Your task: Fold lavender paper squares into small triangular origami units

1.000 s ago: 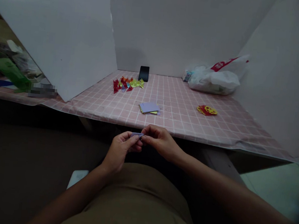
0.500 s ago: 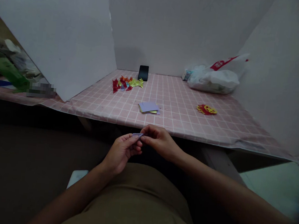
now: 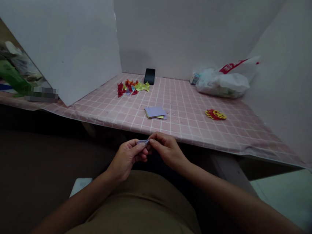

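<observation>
A small folded piece of lavender paper (image 3: 143, 142) is pinched between the thumb and fingers of my left hand (image 3: 127, 158), just below the table's front edge. The fingertips of my right hand (image 3: 167, 151) close on the pointed right end of the same paper. Beyond my hands, a stack of square papers (image 3: 156, 112), lavender on top with yellow beneath, lies near the front of the table. Farther back on the left sits a cluster of small folded paper shapes (image 3: 131, 87) in red, orange, yellow and blue.
The table (image 3: 182, 130) has a pink checked cloth. A dark phone (image 3: 149, 76) leans at the back. Red and yellow cut-outs (image 3: 215, 114) and a white plastic bag (image 3: 224, 83) are on the right. White panels surround the work area. A white object (image 3: 80, 185) is beside my left forearm.
My right hand has shifted slightly right and down at the tip of the paper. My left hand and the things on the table stay where they were.
</observation>
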The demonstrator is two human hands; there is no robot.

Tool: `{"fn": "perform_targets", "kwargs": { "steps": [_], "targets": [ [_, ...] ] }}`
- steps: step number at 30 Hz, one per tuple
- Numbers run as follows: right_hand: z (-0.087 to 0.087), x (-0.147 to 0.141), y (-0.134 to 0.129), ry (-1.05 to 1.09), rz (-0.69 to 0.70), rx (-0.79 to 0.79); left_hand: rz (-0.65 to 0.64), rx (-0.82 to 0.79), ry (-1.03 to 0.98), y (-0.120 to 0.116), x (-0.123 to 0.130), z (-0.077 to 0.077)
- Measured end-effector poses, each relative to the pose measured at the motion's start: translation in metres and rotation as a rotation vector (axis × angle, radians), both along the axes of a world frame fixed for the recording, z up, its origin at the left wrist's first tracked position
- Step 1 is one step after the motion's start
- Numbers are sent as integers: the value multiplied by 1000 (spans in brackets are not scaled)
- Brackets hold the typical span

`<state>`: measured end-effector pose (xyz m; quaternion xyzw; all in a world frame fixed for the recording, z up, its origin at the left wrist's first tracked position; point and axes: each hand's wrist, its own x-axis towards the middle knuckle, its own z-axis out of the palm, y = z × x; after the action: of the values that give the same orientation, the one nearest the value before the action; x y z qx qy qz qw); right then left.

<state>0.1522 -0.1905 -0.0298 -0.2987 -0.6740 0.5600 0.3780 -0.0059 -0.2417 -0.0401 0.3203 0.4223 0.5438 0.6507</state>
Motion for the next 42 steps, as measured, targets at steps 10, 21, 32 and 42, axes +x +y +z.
{"fn": "perform_targets", "kwargs": {
  "steps": [10,21,32,42],
  "targets": [
    [-1,-1,2,-32,-19,-11,104,147,194,-1,3,-4],
    [-1,-1,3,1,7,-109,123,210,277,-1,2,-5],
    [4,4,3,-148,-12,100,146,279,420,-2,0,-4],
    [-1,3,2,-205,6,131,72,280,423,0,-3,-8]
  ]
}}
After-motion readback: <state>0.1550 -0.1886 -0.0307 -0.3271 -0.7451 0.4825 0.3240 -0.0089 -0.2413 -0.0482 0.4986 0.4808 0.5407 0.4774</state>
